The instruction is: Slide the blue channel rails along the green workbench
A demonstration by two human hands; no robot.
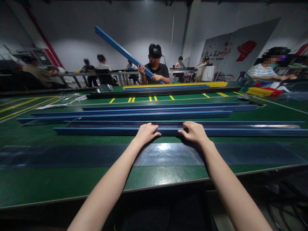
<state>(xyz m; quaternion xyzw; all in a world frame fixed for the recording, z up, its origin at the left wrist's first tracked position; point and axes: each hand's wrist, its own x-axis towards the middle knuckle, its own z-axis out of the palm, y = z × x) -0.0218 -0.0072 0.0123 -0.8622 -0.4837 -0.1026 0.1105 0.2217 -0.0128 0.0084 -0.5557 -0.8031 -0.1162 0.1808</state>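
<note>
Slim, straight yellow bars [218, 84] lie near the far edge of the long green-topped worktable [60, 181]; a shallow yellow plastic tray [258, 92] and a red plastic tray [275, 92] sit towards its far right. Beyond the worktable are a dark-shirted person [159, 70], a black office chair [104, 77] and a white panel [227, 69] printed with a red fist [245, 50].

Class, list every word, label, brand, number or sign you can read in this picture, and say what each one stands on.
Readable words, brands or numbers: none.
Display board at the back: red and dark lettering, too blurred to read.
Same board, beside the lettering: a red fist emblem, a picture sign without readable words.
Front blue channel: no lettering visible.
Green tabletop: yellow stripes, no lettering visible.
</note>
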